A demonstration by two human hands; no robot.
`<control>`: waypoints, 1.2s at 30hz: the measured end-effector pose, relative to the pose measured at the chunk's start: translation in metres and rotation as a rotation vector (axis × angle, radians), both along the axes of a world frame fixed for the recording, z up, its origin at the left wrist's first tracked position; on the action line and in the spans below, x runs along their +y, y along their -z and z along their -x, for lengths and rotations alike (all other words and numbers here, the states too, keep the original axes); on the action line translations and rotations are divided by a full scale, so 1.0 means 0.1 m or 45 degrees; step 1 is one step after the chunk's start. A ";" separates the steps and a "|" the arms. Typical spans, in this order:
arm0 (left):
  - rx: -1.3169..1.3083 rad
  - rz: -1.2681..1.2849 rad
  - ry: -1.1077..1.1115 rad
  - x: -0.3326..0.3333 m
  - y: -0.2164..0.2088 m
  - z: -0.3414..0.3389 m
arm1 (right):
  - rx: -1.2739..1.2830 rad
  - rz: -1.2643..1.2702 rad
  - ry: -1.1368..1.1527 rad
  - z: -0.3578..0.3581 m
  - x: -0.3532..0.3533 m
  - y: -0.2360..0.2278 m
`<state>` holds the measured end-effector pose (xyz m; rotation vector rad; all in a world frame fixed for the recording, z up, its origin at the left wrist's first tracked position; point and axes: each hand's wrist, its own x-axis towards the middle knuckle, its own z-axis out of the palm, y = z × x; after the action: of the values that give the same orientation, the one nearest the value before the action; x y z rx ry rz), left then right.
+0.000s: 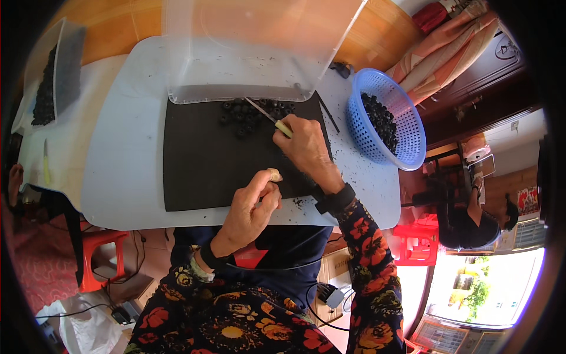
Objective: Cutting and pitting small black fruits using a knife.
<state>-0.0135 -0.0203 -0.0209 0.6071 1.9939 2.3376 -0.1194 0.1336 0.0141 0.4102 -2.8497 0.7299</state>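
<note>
My right hand (306, 147) grips a knife (285, 128) by its yellow-green handle. The thin blade points up and left, over a loose pile of small, round black pieces (240, 118), some showing a hole in the middle. These lie on a black mat (218, 159), by the mouth of a translucent plastic bin (253, 53) tipped toward me. Lower left of the knife, above the mat's near edge, my left hand (250, 209) is closed with curled fingers; a tan covering shows on one fingertip. Whatever its fingers may hold is hidden.
A blue perforated basket (386, 121) of black pieces stands at the right. At far left are another clear bin (68, 65) with black pieces and a second knife (46, 162). Red stools (415, 242) stand below the pale table (124, 153). Another person (471, 224) sits far right.
</note>
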 end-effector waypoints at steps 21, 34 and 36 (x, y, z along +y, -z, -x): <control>-0.312 0.025 0.444 0.07 -0.16 -0.09 | -0.361 0.932 -0.007 -1.31 0.19 -0.34; -0.229 0.042 0.307 0.15 -0.21 -0.16 | -0.110 0.711 0.322 -1.64 0.30 -0.03; -0.160 0.164 0.257 0.14 -0.20 -0.16 | -0.042 0.574 0.276 -1.70 0.31 0.00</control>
<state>0.0026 -0.0059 -0.0014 0.6063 1.9121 2.0611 0.0502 0.1650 0.0138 0.0228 -2.5876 1.2925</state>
